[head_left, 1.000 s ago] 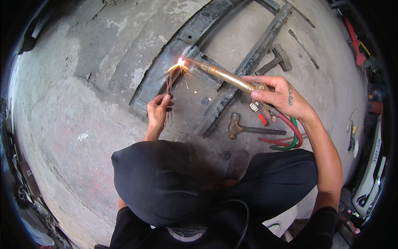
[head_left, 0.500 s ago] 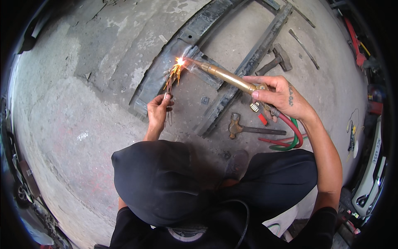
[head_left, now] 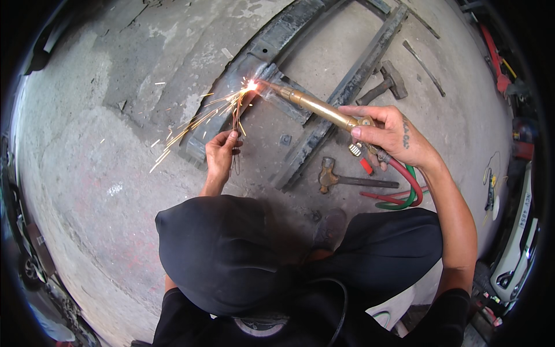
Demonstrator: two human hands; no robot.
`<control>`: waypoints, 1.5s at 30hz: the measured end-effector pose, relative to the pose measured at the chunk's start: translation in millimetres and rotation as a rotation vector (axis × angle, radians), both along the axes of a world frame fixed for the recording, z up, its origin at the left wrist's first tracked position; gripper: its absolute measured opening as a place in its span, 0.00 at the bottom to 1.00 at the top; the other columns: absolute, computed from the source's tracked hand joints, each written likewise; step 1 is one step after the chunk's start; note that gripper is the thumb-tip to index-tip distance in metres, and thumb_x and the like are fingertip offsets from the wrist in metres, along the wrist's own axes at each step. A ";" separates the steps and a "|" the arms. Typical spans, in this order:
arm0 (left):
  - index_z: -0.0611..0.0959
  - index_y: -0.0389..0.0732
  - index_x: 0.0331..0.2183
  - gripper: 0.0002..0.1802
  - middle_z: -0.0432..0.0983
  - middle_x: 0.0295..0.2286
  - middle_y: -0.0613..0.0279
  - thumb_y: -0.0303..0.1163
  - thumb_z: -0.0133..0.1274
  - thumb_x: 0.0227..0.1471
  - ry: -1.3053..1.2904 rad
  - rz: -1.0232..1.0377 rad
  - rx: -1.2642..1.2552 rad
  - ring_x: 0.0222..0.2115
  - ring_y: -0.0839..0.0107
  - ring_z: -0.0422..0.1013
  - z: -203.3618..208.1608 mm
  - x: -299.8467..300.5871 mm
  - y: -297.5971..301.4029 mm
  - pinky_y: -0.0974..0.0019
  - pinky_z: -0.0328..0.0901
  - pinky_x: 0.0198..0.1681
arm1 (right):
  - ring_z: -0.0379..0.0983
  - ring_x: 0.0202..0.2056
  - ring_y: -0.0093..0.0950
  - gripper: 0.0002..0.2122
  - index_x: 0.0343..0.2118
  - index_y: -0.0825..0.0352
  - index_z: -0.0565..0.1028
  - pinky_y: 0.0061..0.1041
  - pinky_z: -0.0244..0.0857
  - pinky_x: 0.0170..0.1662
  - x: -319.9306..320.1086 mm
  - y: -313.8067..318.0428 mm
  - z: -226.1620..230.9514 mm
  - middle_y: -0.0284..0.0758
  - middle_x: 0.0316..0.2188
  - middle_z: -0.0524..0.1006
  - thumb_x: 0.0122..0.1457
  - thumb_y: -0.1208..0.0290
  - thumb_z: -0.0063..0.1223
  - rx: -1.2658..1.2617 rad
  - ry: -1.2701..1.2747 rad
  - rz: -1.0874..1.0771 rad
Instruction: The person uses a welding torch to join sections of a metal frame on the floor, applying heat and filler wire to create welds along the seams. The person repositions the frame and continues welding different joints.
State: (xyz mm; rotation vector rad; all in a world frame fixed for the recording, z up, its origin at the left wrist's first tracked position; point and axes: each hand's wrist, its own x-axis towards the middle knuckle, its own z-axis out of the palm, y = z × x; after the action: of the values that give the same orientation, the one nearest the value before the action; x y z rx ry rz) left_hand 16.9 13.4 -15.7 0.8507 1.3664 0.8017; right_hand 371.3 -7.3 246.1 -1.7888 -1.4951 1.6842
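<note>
Metal frame (head_left: pixel 283 34): scuffed, grey, curved beam laid on mottled concrete floor (head_left: pixel 139 144); orange sparks (head_left: pixel 252 86) thrown.
Brass torch (head_left: pixel 318 107): slim tube aimed at the sparks, gripped by curled fingers of right hand (head_left: pixel 399 136).
Wires (head_left: pixel 236 118): thin, rust-brown, pinched between left hand's (head_left: pixel 218 154) fingers.
Hammer (head_left: pixel 355 181): rusted head, straight handle.

Small hmr (head_left: pixel 354 181) & big hmr (head_left: pixel 393 81) lay on concr. flr (head_left: pixel 127 225), thin rod (head_left: pixel 424 69) nr big one; white car pt (head_left: pixel 512 254) far R.

Floor (head_left: pixel 75 133) open far left; sparks (head_left: pixel 217 109) bar way beside metal frame (head_left: pixel 283 34).
</note>
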 end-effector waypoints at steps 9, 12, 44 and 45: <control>0.85 0.33 0.47 0.17 0.84 0.40 0.59 0.37 0.56 0.65 0.004 -0.006 0.010 0.36 0.71 0.78 0.4 1.9 0.2 0.66 0.72 0.38 | 0.71 0.18 0.14 0.25 0.63 0.72 0.71 0.18 0.65 0.20 3.9 -1.2 -6.0 0.29 0.25 0.77 0.66 0.66 0.57 0.039 -0.010 0.019; 0.85 0.33 0.47 0.17 0.84 0.40 0.59 0.37 0.56 0.65 0.010 -0.006 0.007 0.36 0.71 0.78 1.2 1.6 0.6 0.66 0.72 0.38 | 0.71 0.17 0.15 0.25 0.63 0.72 0.71 0.18 0.64 0.19 -0.4 -0.7 2.0 0.29 0.25 0.77 0.66 0.66 0.57 -0.025 0.032 -0.014; 0.85 0.32 0.47 0.18 0.84 0.39 0.59 0.37 0.57 0.65 0.017 0.016 0.013 0.35 0.71 0.79 -2.2 1.6 1.3 0.66 0.72 0.38 | 0.73 0.24 0.14 0.24 0.62 0.70 0.73 0.18 0.66 0.26 -1.6 0.6 5.1 0.28 0.25 0.78 0.65 0.65 0.58 -0.035 -0.033 0.010; 0.85 0.32 0.47 0.18 0.84 0.39 0.59 0.37 0.57 0.65 0.017 0.012 0.013 0.35 0.71 0.79 -2.1 1.8 1.3 0.66 0.72 0.38 | 0.73 0.24 0.14 0.24 0.62 0.70 0.73 0.19 0.66 0.26 -2.0 0.6 5.9 0.28 0.25 0.78 0.65 0.65 0.58 -0.040 -0.034 0.008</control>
State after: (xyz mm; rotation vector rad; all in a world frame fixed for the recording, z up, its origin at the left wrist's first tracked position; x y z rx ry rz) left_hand 18.7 14.7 -17.8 0.8621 1.3838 0.8156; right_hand 369.3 -6.7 252.0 -1.8434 -1.4947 1.7067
